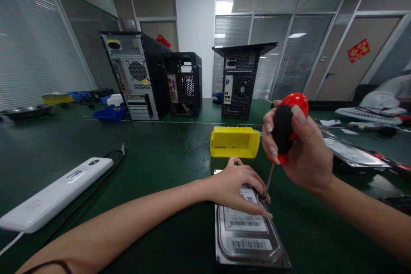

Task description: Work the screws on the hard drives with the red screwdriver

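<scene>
Two hands work over a hard drive (248, 233) on the table (154, 158). Left hand (236, 188) presses flat on it, fingers spread. Right hand (300, 145), at two o'clock, is closed around a screwdriver (284, 130).

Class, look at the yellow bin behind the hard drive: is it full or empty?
Empty, as far as shows: the yellow bin opens toward the camera, its visible inside bare.

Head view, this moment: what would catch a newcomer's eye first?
Front and centre, the right hand grips a red-and-black-handled screwdriver, its tip set on a silver labelled hard drive lying flat on the green table. The left hand presses on the drive's far end. Just behind sits an open yellow plastic bin, and three black computer towers stand at the table's far side.
</scene>
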